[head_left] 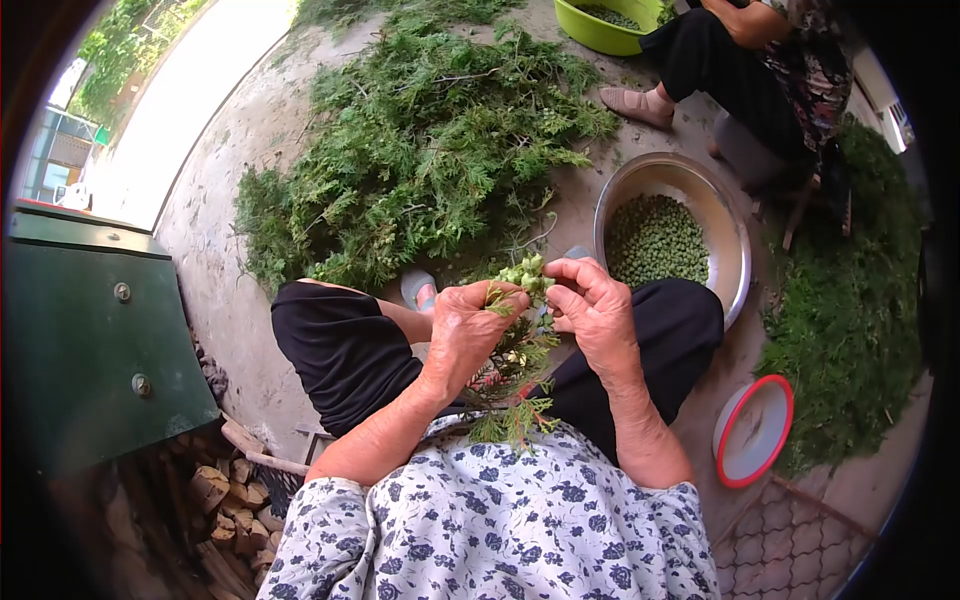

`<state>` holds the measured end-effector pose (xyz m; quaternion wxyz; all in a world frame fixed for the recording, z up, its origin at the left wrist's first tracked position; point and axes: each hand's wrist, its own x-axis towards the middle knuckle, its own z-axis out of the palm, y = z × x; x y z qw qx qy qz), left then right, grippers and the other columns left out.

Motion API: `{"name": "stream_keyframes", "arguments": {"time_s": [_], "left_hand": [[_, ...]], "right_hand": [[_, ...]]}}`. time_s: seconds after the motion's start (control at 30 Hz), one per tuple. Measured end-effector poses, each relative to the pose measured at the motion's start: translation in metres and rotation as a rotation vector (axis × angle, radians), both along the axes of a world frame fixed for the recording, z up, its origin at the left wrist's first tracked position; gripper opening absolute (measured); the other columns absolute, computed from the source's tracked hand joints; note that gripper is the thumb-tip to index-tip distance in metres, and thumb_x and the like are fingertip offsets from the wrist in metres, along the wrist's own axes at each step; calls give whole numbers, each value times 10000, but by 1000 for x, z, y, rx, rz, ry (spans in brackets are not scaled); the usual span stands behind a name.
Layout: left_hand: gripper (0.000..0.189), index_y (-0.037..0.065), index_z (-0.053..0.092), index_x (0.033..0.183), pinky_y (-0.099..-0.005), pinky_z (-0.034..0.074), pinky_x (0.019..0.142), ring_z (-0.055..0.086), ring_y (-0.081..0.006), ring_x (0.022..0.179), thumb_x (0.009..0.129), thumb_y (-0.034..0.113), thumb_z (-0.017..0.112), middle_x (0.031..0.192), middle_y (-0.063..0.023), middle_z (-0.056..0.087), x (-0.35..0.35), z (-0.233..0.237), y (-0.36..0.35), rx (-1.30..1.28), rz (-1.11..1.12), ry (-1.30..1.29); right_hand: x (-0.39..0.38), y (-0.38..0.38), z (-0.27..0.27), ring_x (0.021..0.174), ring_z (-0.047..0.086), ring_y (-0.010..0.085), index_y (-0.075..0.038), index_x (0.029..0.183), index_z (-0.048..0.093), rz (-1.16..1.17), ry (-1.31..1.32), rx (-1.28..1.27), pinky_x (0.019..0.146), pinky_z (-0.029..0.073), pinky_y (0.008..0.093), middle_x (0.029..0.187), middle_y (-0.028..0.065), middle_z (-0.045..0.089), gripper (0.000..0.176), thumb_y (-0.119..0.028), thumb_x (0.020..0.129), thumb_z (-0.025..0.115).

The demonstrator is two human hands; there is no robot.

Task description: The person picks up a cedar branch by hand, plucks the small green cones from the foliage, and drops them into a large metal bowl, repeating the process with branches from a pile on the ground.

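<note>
My left hand (468, 325) is closed around a leafy evergreen sprig (522, 365), whose fronds hang down over my lap. A cluster of pale green cones (522, 272) sticks up from the sprig between my two hands. My right hand (600, 312) pinches at the cones with thumb and forefinger, its fingertips touching the right side of the cluster. Just beyond my right hand stands a wide metal basin (732, 215) with many small green cones (655, 240) in it.
A big heap of cut evergreen branches (430, 150) lies ahead, and another pile (840, 320) at right. A person (740, 70) sits near a lime-green basin (600, 35). A red-rimmed white bowl (768, 400) is at right. A green metal box (100, 340) and firewood (235, 500) are left.
</note>
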<state>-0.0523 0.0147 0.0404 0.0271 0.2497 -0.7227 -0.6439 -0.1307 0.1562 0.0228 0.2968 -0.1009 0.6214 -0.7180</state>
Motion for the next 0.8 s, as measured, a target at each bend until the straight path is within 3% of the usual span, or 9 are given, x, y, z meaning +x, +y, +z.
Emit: {"name": "stream_keyframes", "arguments": {"time_s": [0.07, 0.23, 0.3, 0.37, 0.43, 0.57, 0.7, 0.8], "left_hand": [[155, -13, 675, 849, -202, 397, 520, 470, -21, 592, 786, 130, 672, 632, 38, 583, 1, 1, 1, -58, 0, 13], [123, 2, 667, 792, -245, 401, 502, 487, -67, 526, 750, 116, 685, 594, -38, 596, 3, -2, 5, -251, -6, 36], [113, 6, 663, 784, -255, 408, 506, 498, -87, 516, 745, 109, 686, 599, -60, 599, 5, -6, 3, -318, 5, 62], [103, 9, 659, 776, -266, 415, 510, 510, -107, 507, 739, 101, 687, 604, -82, 602, 6, -9, 2, -383, 16, 92], [89, 15, 654, 771, -269, 430, 517, 539, -118, 521, 736, 89, 687, 615, -94, 609, 8, -11, 1, -472, -6, 95], [81, 16, 651, 774, -268, 440, 519, 568, -127, 540, 737, 79, 686, 623, -98, 611, 9, -14, 2, -555, -19, 116], [95, 17, 642, 781, -269, 443, 513, 586, -151, 545, 734, 83, 692, 629, -104, 610, 9, -13, 2, -645, -29, 158], [103, 23, 636, 775, -275, 444, 506, 590, -177, 537, 722, 84, 700, 629, -105, 609, 9, -13, 2, -682, -39, 179]], "right_hand": [[2, -2, -7, 729, 572, 125, -3, 964, 599, -53, 433, 187, 648, 469, 248, 828, 38, 584, 193, 36, 774, 599], [-1, -6, -7, 714, 574, 144, -14, 922, 586, -309, 763, 347, 611, 462, 258, 832, 54, 591, 160, 30, 771, 611], [-9, 0, -14, 698, 567, 134, -24, 949, 577, -293, 44, -108, 581, 450, 251, 831, 56, 591, 156, 13, 800, 602], [-14, 7, -18, 694, 564, 127, -27, 991, 550, -280, -56, -258, 581, 444, 242, 821, 52, 586, 175, -25, 821, 590], [-16, 13, -13, 709, 569, 134, -24, 1023, 527, -124, -451, -550, 594, 446, 242, 851, 55, 579, 217, -55, 817, 589], [-9, 4, -9, 720, 567, 134, -29, 1071, 500, -53, -414, -523, 571, 433, 225, 927, 68, 560, 264, -58, 820, 577], [0, -3, -12, 629, 520, 70, 0, 997, 542, 11, -273, -286, 508, 400, 184, 879, 39, 548, 223, -45, 805, 646], [5, -6, -11, 549, 488, 53, 8, 919, 568, -109, -290, -258, 453, 367, 169, 780, 20, 558, 173, -46, 790, 669]]}}
